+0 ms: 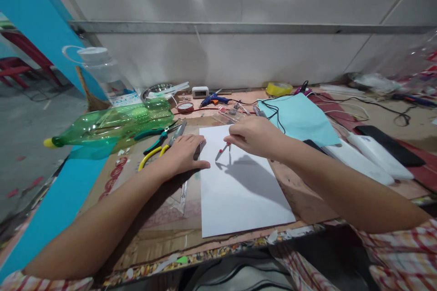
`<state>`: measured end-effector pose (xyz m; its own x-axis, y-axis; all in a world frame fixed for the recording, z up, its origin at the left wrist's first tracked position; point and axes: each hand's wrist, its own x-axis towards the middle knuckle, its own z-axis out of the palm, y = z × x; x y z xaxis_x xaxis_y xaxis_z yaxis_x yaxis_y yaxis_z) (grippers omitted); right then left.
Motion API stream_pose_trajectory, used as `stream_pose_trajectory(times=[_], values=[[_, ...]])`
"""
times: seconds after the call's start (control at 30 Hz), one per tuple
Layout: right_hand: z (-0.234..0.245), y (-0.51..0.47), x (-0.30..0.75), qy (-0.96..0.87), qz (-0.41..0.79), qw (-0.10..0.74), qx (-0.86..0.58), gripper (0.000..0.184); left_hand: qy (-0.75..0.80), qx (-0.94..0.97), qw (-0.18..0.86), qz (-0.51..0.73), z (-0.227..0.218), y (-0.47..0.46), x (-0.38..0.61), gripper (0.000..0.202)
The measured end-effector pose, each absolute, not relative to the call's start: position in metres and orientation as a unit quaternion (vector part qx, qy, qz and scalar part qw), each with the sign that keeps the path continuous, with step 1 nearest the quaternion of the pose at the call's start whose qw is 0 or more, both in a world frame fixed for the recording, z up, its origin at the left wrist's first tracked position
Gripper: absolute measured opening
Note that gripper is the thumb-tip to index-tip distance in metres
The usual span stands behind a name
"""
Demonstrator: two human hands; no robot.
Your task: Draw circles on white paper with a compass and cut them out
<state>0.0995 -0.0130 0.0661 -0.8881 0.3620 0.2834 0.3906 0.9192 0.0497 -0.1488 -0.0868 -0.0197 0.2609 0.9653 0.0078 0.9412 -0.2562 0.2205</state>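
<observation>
A sheet of white paper (239, 204) lies on the cardboard-covered table in front of me. Over its upper half, my right hand (251, 135) pinches the top of a drawing compass (223, 151) with red fittings. The compass legs are spread and point down at the sheet, and a shadow falls across the paper beside them. My left hand (189, 152) lies flat at the sheet's left edge, fingers stretched and thumb reaching onto the paper. Beside that hand are yellow-handled scissors (150, 154) and green-handled pliers (155, 140). A clear set square (179, 202) rests below my left wrist.
A green plastic bottle (112, 122) lies on the left, near a clear water jug (109, 77). Along the back are a blue glue gun (215, 99) and yellow tape (279, 89). Light blue paper (300, 118), cables and white power banks (380, 157) occupy the right.
</observation>
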Motion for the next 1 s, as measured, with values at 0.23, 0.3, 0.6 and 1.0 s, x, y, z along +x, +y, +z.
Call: stream_pose_trajectory(times=[0.23, 0.3, 0.6, 1.0], values=[[0.065, -0.005, 0.081, -0.963, -0.040, 0.119, -0.237, 0.040, 0.601, 0.792, 0.079, 0.072, -0.019, -0.088, -0.149, 0.074], [0.066, -0.006, 0.079, -0.962, -0.049, 0.110, -0.245, 0.039, 0.601, 0.792, 0.078, 0.072, -0.020, -0.087, -0.149, 0.074], [0.068, -0.019, 0.087, -0.973, -0.115, 0.102, -0.175, 0.041, 0.604, 0.790, 0.077, 0.069, -0.022, -0.088, -0.150, 0.075], [0.081, -0.013, 0.116, -0.980, -0.119, 0.035, -0.156, 0.035, 0.610, 0.786, 0.080, 0.064, -0.016, -0.089, -0.146, 0.073]])
